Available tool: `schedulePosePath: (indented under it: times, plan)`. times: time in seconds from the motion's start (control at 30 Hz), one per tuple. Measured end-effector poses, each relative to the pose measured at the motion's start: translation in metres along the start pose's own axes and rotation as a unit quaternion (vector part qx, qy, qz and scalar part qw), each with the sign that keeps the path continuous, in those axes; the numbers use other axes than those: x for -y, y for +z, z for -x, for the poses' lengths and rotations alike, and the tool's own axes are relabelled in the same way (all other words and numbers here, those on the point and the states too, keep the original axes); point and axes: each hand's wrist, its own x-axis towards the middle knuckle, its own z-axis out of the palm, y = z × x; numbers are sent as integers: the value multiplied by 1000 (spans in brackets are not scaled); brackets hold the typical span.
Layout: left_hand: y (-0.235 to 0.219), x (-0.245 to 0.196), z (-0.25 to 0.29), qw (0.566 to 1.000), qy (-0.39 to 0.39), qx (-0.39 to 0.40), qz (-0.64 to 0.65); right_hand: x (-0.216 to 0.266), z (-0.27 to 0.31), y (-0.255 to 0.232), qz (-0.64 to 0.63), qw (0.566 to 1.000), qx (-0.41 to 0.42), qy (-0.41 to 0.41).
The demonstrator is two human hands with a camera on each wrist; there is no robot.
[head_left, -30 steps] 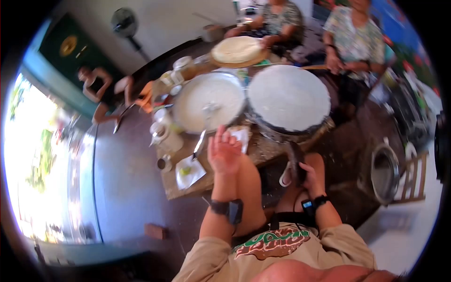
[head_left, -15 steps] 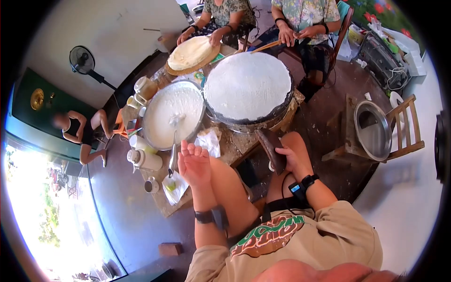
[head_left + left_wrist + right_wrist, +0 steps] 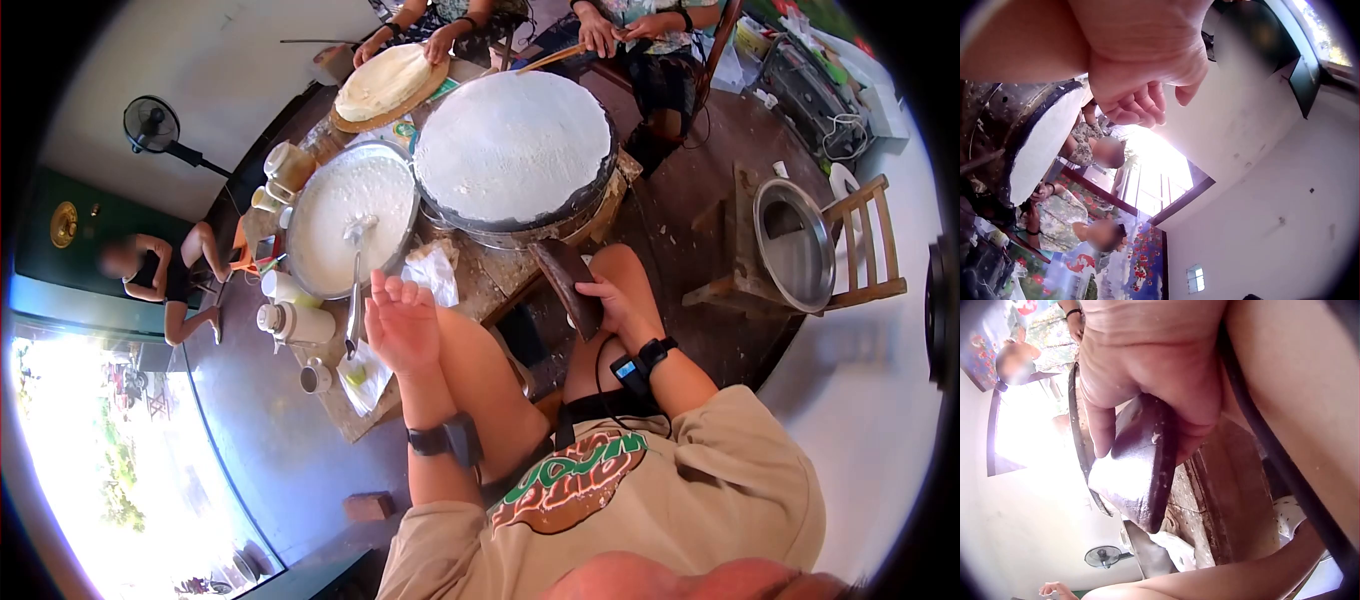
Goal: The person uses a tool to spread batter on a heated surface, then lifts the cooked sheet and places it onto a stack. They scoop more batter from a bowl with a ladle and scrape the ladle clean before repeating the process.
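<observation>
My right hand (image 3: 622, 312) grips a dark brown curved slab (image 3: 568, 288) over my right thigh; in the right wrist view the fingers and thumb of the hand (image 3: 1154, 362) wrap the slab (image 3: 1138, 456). Palm up and empty, my left hand (image 3: 404, 328) is held above the table's near edge, fingers loosely bent; the left wrist view shows the same hand (image 3: 1147, 62) touching nothing. Beyond the slab, a round griddle carries a white layer (image 3: 515, 145). Left of it stands a wide metal basin (image 3: 408, 232) of white batter (image 3: 345, 215) with a ladle (image 3: 355, 290) in it.
A tray with stacked thin sheets (image 3: 385, 85) lies at the back, near two seated people. Jugs (image 3: 298, 324) and a metal cup (image 3: 315, 376) line the table's left side. At right, a steel bowl (image 3: 792, 245) rests on a wooden chair (image 3: 868, 290). Another person sits far left.
The head view has swung, so the table and griddle sit further left and higher in it. Both hands keep much the same pose, the right one still holding the slab.
</observation>
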Motion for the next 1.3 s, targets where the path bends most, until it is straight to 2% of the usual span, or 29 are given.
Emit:
schedulePosePath:
  times: [0.13, 0.23, 0.33, 0.43, 0.53, 0.57, 0.6, 0.63, 0.67, 0.7, 0.77, 0.9, 0.97, 1.0, 1.03, 1.07, 1.13, 1.2, 1.23, 1.27, 1.3]
  plan:
    - [-2, -1, -3, 1000, 2, 5, 7, 5, 6, 17, 15, 999, -33, -17]
    - [-4, -1, 0, 1000, 5, 6, 4, 5, 4, 12, -2, 1000, 10, -21]
    - [0, -1, -1, 1000, 3, -1, 3, 5, 4, 13, -7, 1000, 1, -18]
    - [-5, -3, 0, 999, -2, 31, 11, 7, 2, 9, -7, 1000, 8, -3]
    - [-1, 0, 0, 998, 24, -22, -62, 6, 2, 7, -4, 999, 32, 29]
    - [8, 6, 3, 987, 23, -1, -160, 5, 4, 10, 44, 999, -19, 18]
    - [19, 16, 5, 938, 7, -30, -345, 5, 5, 13, 42, 998, -31, 37]
    - [47, 16, 16, 851, -138, 15, -507, 7, 7, 6, 43, 998, -9, 48]
    - [80, 23, 15, 760, -155, 191, -601, 3, 5, 6, 35, 999, -26, 30]
    - [114, 29, 15, 659, -126, 361, -648, 2, 2, 0, 39, 997, -32, 65]
    - [136, 30, 29, 609, -215, 541, -538, -2, -6, -10, 30, 998, -18, 57]
    - [188, -29, 53, 802, -261, 364, -396, 1, -4, -5, 24, 998, 21, 61]
    - [190, -51, 41, 905, -194, 304, -227, 2, -1, -5, 16, 998, 24, 59]
    - [189, -62, 19, 946, -109, 288, -98, 1, -1, -6, 14, 998, 26, 58]
    - [189, -69, -4, 963, -20, 266, 34, 0, -2, -7, 12, 998, 28, 57]
    - [187, -69, -19, 956, 70, 234, 165, 0, -2, -7, 13, 998, 17, 52]
    - [162, -58, -29, 968, 54, 178, 168, 0, -4, -8, 18, 998, -7, 57]
    - [128, -53, -21, 980, 55, 99, 162, 3, -2, -9, 34, 997, 8, 75]
    - [120, -56, -12, 985, 58, 53, 157, -2, -9, -21, 18, 996, 31, 86]
    - [132, -42, -3, 982, 84, 18, 169, -2, -7, -17, 19, 996, 39, 78]
    - [122, -40, 4, 987, 40, 70, 138, -6, -13, -27, 4, 996, 57, 72]
